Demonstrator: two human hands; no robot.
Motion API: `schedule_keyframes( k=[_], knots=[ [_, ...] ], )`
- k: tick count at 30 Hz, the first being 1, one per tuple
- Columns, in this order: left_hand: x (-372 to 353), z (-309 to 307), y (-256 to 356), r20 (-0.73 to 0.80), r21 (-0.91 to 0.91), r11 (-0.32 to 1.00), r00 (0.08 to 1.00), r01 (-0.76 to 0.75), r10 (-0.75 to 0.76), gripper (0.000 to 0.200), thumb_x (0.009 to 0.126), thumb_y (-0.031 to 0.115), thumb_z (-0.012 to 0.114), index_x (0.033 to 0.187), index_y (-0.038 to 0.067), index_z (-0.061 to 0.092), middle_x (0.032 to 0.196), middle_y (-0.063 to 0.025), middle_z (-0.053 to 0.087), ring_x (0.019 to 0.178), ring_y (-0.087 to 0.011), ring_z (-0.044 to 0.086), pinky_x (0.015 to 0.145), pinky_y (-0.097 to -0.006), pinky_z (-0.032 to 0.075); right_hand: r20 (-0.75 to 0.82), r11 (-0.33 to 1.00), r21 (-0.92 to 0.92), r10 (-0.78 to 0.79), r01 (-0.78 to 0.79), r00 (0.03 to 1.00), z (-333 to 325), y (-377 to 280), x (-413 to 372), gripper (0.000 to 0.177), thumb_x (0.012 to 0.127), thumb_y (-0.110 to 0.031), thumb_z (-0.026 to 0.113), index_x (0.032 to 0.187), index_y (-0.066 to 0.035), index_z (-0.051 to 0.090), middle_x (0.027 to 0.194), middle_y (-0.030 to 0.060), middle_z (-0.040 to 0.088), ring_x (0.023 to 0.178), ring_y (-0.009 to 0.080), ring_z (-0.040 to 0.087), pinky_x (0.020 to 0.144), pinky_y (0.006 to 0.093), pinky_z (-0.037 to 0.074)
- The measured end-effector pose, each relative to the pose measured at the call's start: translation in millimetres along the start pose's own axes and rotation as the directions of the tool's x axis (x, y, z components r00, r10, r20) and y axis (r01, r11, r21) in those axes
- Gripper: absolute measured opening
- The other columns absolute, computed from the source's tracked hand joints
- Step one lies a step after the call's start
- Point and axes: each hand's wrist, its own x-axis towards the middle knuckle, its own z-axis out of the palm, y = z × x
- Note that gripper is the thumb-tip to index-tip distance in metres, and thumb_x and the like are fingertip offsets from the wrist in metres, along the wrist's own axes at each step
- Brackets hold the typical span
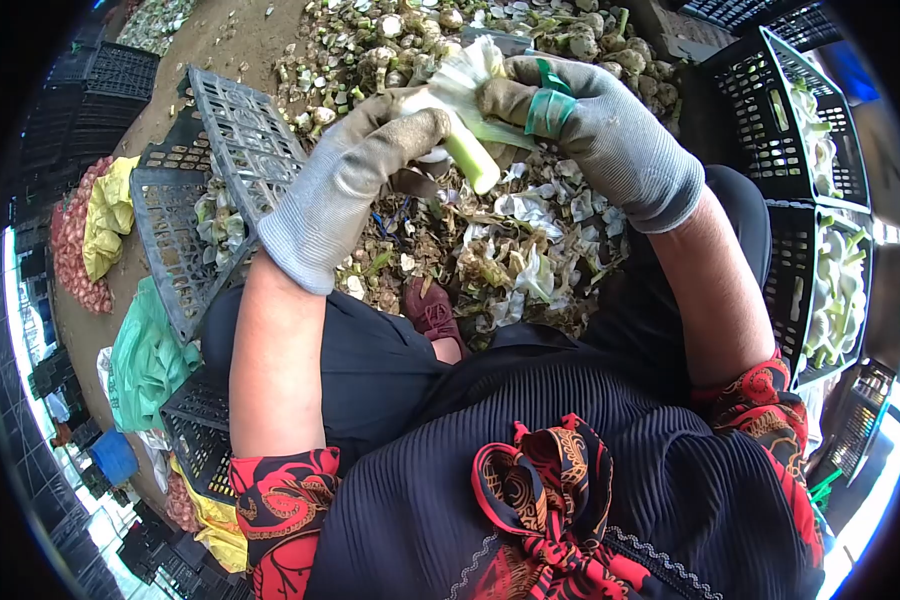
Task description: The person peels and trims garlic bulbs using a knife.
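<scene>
Both of my hands wear grey work gloves with stained fingers. My left hand point(375, 155) is closed round a garlic bulb with a thick pale green stem point(472, 160); the stem's cut end points down toward me. Pale outer leaves point(467, 75) fan out at the top between the two hands. My right hand point(560, 100) pinches these leaves, with green tape point(550, 112) wrapped round its fingers. The bulb itself is mostly hidden by the gloves.
Peeled skins point(520, 250) cover the ground below my hands, and a heap of garlic bulbs point(590, 40) lies beyond. Black crates point(790, 120) holding trimmed garlic stand at right. An open crate point(180, 240) and a green bag point(148, 355) are at left.
</scene>
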Motion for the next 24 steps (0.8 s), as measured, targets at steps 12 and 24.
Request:
schedule_keyframes(
  k=[12,24],
  knots=[
    [10,-4,-10,0.146,-0.347,0.937,0.984,-0.048,0.105,0.065,0.08,0.025,0.07,0.134,-0.004,0.049,0.123,-0.0155,0.062,0.11,-0.0234,0.062,0.097,-0.0332,0.049,-0.19,0.871,-0.488,-0.049,-0.051,0.981,-6,21,9,0.028,0.095,-0.012,0.062,0.119,0.001,0.064,0.099,0.0101,0.072,0.086,0.013,0.066,0.079,0.0268,0.053],
    [8,-12,-7,0.085,-0.756,0.654,0.992,0.005,0.091,0.047,0.098,0.035,0.051,0.128,-0.002,0.052,0.119,-0.0168,0.062,0.105,-0.0289,0.064,0.094,-0.0446,0.056,0.156,0.392,-0.899,-0.13,0.195,0.979,12,17,-6,0.037,0.084,-0.035,0.072,0.106,-0.006,0.064,0.088,0.0146,0.068,0.084,0.0336,0.067,0.075,0.0417,0.054]
  ],
)
